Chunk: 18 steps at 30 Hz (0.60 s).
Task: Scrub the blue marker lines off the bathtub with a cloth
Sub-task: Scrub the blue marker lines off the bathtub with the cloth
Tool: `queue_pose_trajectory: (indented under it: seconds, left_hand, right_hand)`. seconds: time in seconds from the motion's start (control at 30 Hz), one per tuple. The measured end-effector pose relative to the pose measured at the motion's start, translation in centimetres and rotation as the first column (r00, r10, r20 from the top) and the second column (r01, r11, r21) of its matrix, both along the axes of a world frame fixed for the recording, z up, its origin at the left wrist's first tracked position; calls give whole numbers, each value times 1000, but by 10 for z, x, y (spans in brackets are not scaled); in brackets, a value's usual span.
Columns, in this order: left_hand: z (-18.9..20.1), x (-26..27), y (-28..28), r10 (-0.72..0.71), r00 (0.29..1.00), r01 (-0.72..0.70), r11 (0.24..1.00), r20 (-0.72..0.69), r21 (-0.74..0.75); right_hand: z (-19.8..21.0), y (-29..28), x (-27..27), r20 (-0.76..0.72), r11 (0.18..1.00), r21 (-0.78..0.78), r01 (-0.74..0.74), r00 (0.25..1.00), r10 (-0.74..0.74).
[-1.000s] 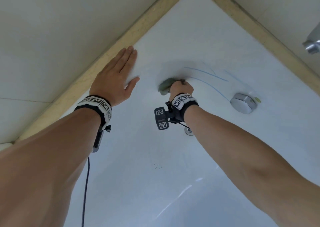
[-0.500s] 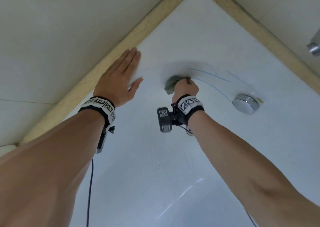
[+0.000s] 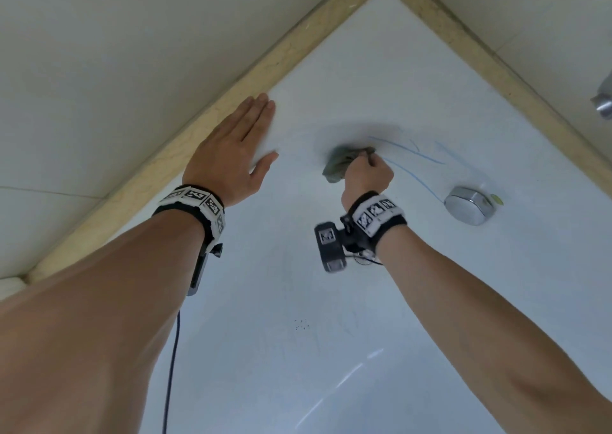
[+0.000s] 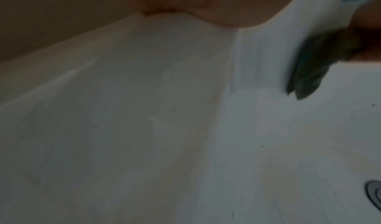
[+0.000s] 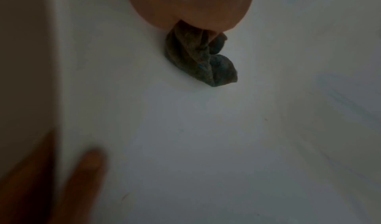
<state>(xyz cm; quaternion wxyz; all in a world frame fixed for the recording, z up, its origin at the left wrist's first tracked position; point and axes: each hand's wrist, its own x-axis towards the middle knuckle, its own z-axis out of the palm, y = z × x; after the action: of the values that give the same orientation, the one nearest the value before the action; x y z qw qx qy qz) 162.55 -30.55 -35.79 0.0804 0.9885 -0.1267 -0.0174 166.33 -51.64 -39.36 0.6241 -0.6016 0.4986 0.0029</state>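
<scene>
Grey-green and bunched into a wad, the cloth (image 3: 337,167) sits crushed inside the right hand (image 3: 366,175), whose fingers are curled tight round it and press it against the white bathtub (image 3: 331,334) wall. Balling it up that way probably concentrates the pressure into a small patch, which suits scrubbing a thin line. The blue marker lines (image 3: 410,155) begin right at the knuckles and run off to the far side of that hand, toward a chrome fitting (image 3: 470,205) just beyond their end; a greyish smear surrounds the cloth itself. Blue specks show in the fabric's folds in the right wrist view, so some ink seems to have come away, though most of the strokes look untouched.

The left hand (image 3: 231,155) lies flat with its fingers straight and together, palm on the tub wall to the outer side of the cloth, apart from it. It grips nothing; it most likely serves as a brace while the person leans in.

No brand or legible writing appears. The wristbands (image 3: 376,213) carry only black-and-white square marker patterns.
</scene>
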Motion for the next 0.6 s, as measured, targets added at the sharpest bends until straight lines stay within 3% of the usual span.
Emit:
queue_pose_trajectory:
  seconds: [0.13, 0.27, 0.37, 0.43, 0.5, 0.53, 0.6]
  left_hand:
    - [0, 3, -1, -3, 1000, 3, 1000, -5, 1]
    - [1, 2, -1, -4, 1000, 4, 1000, 2, 12]
    - [1, 2, -2, -4, 1000, 4, 1000, 4, 14]
    - [1, 3, -3, -9, 1000, 9, 1000, 4, 12]
    - [1, 4, -2, -3, 1000, 3, 1000, 16, 6]
    - [1, 3, -2, -4, 1000, 4, 1000, 19, -1]
    - [0, 2, -2, -3, 1000, 3, 1000, 23, -9]
  right_hand:
    - [18, -2, 11, 174, 997, -42, -67, 982, 74]
    - [15, -3, 10, 169, 995, -86, -52, 983, 66]
    - [-2, -17, 16, -43, 978, 124, -165, 984, 171]
    - [-11, -19, 10, -135, 976, 207, -61, 987, 90]
    - [-13, -12, 3, -88, 992, 64, -107, 990, 113]
    - [-12, -9, 0, -53, 998, -1, -58, 997, 58]
    - [-2, -8, 1, 57, 997, -42, -66, 996, 69]
